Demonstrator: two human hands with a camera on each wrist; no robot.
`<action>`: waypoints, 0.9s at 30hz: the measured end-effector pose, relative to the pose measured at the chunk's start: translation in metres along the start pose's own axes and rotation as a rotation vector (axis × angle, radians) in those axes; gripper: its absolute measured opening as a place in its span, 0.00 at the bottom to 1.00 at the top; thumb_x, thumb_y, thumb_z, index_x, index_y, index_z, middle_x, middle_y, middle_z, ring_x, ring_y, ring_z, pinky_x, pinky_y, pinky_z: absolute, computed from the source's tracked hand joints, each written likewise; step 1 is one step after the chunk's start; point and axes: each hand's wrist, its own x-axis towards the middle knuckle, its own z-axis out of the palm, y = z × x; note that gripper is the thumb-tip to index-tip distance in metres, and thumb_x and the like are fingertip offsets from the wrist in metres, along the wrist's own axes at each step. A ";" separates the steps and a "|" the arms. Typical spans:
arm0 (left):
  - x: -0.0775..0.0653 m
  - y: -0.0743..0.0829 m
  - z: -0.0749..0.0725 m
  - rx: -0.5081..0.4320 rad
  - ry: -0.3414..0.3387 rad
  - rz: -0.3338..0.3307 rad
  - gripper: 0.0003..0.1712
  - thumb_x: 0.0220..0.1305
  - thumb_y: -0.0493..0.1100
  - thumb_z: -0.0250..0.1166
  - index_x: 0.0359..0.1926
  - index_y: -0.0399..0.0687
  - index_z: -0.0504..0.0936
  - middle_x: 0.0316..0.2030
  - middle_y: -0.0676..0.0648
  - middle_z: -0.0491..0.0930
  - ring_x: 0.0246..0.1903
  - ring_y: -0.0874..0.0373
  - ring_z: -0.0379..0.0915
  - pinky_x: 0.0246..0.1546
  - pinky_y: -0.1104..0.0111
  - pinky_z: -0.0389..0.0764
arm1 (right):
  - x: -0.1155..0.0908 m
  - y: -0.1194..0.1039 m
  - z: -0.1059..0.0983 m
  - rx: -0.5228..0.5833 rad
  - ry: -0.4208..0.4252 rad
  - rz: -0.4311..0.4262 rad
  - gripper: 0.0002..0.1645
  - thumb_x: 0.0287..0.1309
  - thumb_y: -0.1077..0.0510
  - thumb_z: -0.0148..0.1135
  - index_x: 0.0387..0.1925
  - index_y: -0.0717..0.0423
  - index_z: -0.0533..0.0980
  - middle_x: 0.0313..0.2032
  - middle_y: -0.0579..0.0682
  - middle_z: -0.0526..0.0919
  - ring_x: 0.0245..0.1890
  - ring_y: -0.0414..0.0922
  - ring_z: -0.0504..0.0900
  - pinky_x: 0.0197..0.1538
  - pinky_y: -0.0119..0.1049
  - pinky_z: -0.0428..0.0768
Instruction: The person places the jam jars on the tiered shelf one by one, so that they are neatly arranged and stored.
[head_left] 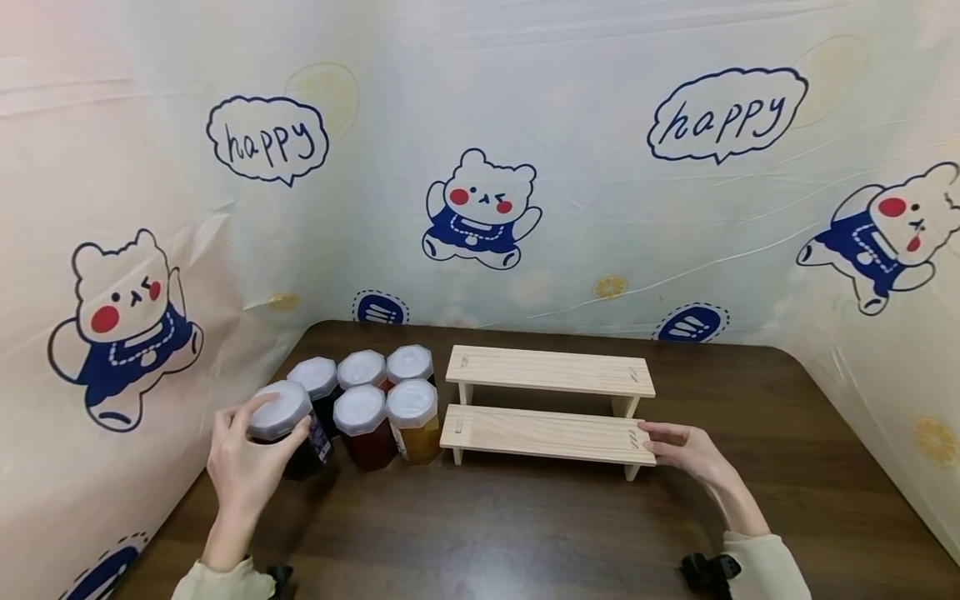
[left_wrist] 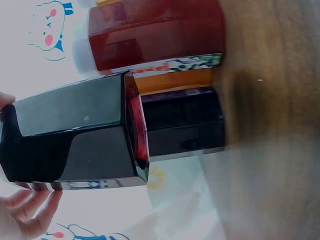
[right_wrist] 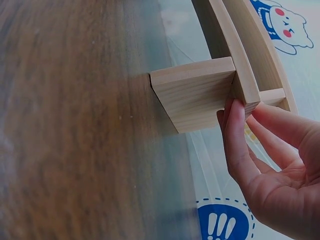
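Note:
My left hand grips a jar of dark contents by its whitish octagonal lid, thumb on one side and fingers on the other. In the left wrist view this dark jar is tilted, its base showing reddish and apart from the table. At the right end of a pale wooden two-step rack, my right hand pinches the corner of the lower front board. The right wrist view shows the thumb and fingers on opposite faces of that board, beside its leg.
Several lidded jars stand grouped left of the rack, among them a dark red jar and an amber jar. The rack's higher board is behind the front one. A printed curtain encloses the brown table at back and sides.

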 end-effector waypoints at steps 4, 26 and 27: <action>0.007 0.011 -0.005 -0.035 0.042 0.054 0.31 0.25 0.44 0.77 0.40 0.57 0.82 0.34 0.46 0.69 0.35 0.49 0.67 0.31 0.60 0.64 | -0.001 -0.001 0.000 -0.004 0.003 0.002 0.31 0.52 0.60 0.60 0.55 0.73 0.64 0.49 0.67 0.73 0.34 0.35 0.78 0.37 0.33 0.77; 0.037 0.117 -0.030 -0.142 0.022 0.134 0.26 0.29 0.36 0.73 0.38 0.37 0.81 0.34 0.71 0.58 0.35 0.68 0.58 0.33 0.78 0.58 | 0.001 0.002 -0.001 0.040 -0.008 0.017 0.32 0.52 0.60 0.60 0.55 0.74 0.63 0.49 0.66 0.73 0.35 0.36 0.78 0.38 0.33 0.77; 0.038 0.119 -0.029 -0.154 0.024 0.134 0.26 0.28 0.35 0.73 0.38 0.38 0.81 0.34 0.70 0.58 0.35 0.68 0.59 0.33 0.78 0.58 | 0.001 0.002 -0.001 0.042 -0.009 0.016 0.32 0.52 0.60 0.60 0.55 0.74 0.63 0.49 0.66 0.73 0.35 0.36 0.78 0.38 0.34 0.77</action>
